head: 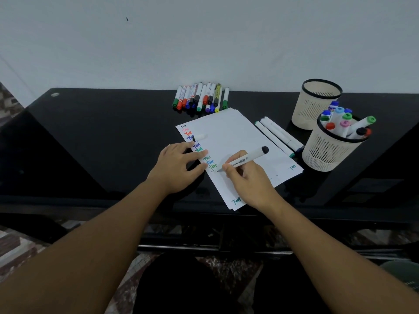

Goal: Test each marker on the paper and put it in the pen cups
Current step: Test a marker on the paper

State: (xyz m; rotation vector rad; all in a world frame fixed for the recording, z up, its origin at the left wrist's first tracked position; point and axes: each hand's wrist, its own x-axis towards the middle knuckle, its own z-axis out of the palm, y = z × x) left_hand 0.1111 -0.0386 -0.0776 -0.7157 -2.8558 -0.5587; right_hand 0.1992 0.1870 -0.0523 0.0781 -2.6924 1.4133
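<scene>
Right hand pinches the marker, tip on the paper for testing; left hand, at nine o'clock, spreads flat, steadying the sheet

Handwritten "Test" repeated in a column down the left edge of the paper, in black, red, blue, and green inks, some of it hidden under the left hand. Another "Test" in green near the sheet's bottom corner, and a small green one at its right edge. Printed in black along the white barrel of the marker pinched in the right hand: "Smooth", followed by small characters too fine to read. Labels on the barrels of the markers in the row at the back of the surface too small to make out.
</scene>
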